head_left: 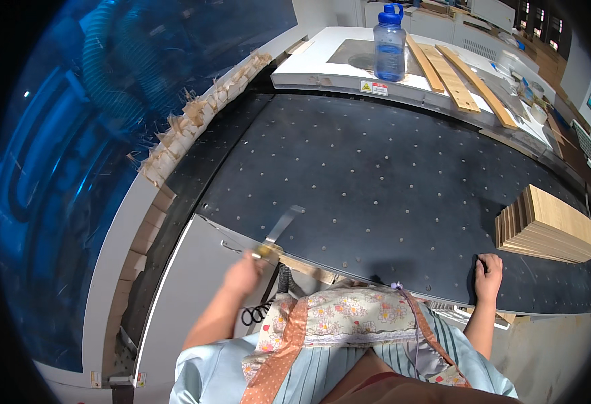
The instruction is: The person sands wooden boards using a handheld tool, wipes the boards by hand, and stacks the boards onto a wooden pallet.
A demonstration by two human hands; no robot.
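Observation:
My left hand is closed around an air blow gun with a brass-coloured fitting and a flat metal nozzle. The nozzle points away from me, over the near left edge of a black machine table dotted with small round studs. Below that hand hangs a black coiled hose; where it joins the gun is hidden. At the table's near right edge rests my right hand, its fingers curled and nothing visible in them. Just beyond it lies a stack of light wooden boards, apart from the hand.
A white machine bed at the far side bears a blue-capped water bottle and several wooden strips. Along the left runs a blue transparent cover with a ragged, taped edge. A keyboard sits at far right.

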